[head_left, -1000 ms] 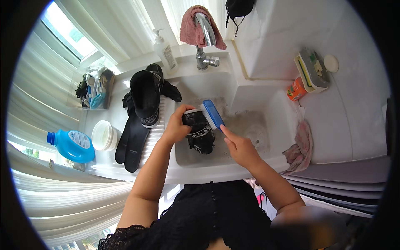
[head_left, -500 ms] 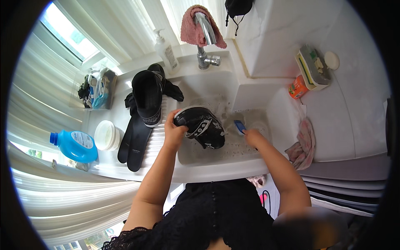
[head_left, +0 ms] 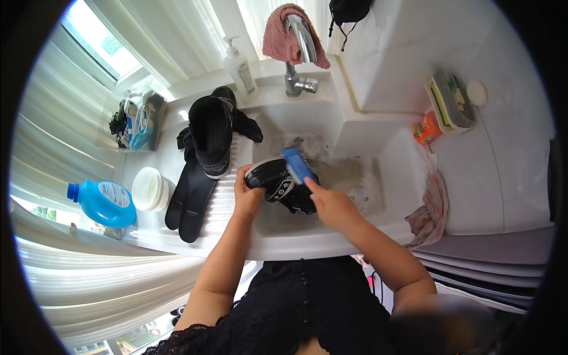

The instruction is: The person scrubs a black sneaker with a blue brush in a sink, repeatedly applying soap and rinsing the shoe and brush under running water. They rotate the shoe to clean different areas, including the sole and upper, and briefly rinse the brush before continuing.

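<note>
Black, white-patterned shoe [head_left: 279, 184] is gripped by our left hand [head_left: 247, 198], our right hand [head_left: 332, 207] grasping an oblong blue brush [head_left: 297, 165] at its one o'clock.

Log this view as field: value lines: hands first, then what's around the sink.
Left hand: gripping the black patterned shoe at its left end
Right hand: holding the blue brush over that shoe; bristle contact unclear
Sink basin: dirty residue on the bottom
Left of basin: second black shoe, two black insoles
Far left: blue bottle, white tub
Tap: draped with a pink cloth
</note>
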Demonstrator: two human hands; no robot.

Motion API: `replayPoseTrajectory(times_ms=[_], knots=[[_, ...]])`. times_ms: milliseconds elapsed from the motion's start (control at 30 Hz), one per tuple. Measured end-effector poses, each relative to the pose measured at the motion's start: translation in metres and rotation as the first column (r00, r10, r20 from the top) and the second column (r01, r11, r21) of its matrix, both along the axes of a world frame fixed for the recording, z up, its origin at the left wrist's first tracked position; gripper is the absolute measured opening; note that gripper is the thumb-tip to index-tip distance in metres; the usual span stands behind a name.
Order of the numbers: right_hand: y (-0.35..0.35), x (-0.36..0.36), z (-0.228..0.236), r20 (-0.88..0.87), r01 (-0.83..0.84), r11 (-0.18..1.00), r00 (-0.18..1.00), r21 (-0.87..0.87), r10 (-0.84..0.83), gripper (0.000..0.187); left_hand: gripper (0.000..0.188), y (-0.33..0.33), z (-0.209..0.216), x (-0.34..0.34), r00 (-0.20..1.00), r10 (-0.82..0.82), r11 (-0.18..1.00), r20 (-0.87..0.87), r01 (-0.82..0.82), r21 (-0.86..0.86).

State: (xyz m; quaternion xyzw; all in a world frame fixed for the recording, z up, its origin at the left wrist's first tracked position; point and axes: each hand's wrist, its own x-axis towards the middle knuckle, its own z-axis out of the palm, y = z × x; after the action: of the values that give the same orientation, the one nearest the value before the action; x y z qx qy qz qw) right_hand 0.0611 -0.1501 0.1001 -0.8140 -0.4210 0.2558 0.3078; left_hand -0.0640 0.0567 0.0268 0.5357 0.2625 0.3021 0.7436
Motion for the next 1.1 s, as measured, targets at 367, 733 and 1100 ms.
replayPoseTrajectory(times_ms=[367,733,1100], knots=[[0.005,-0.030,0.023,0.188,-0.135,0.991,0.973,0.005,0.132,0.046,0.063,0.000,-0.003,-0.005,0.998,-0.046,0.999,-0.033,0.046,-0.005],[0.002,-0.025,0.003,0.156,-0.035,0.998,0.987,0.059,0.026,0.045,0.062,-0.002,0.002,-0.002,1.000,-0.006,0.999,-0.025,0.007,0.043],[-0.055,0.110,-0.220,0.346,0.108,0.878,0.936,-0.467,0.069,0.041,0.066,-0.003,-0.001,0.009,1.000,-0.004,1.000,0.007,0.004,0.022]])
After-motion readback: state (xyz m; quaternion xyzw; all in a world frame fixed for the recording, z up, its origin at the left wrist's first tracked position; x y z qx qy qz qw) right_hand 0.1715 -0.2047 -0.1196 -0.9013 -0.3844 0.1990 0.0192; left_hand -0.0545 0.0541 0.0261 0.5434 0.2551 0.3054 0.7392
